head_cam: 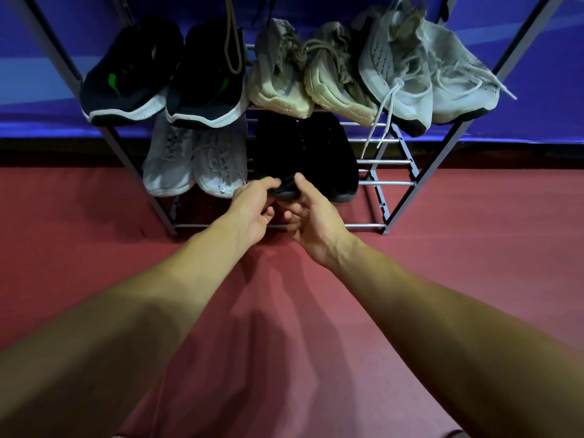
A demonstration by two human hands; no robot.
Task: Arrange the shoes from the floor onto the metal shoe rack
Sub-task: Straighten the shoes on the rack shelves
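Head view: both hands are on the near end of the black shoe [278, 153], which sits mid-way along the lower shelf of the metal shoe rack [388, 183]. Left hand [252, 203] curls its fingers over the top; right hand [313, 216] pinches it, thumb above, fingers under.

Risks:
- The near end looks past the rack's front rail. Letting go early probably tips it onto the floor [474, 232].
- The shelf is bare rods, so the sole could drop between them.
- The beige shoe [278, 86] on the rack's upper shelf overhangs my hands. Pulling out high could knock it off.
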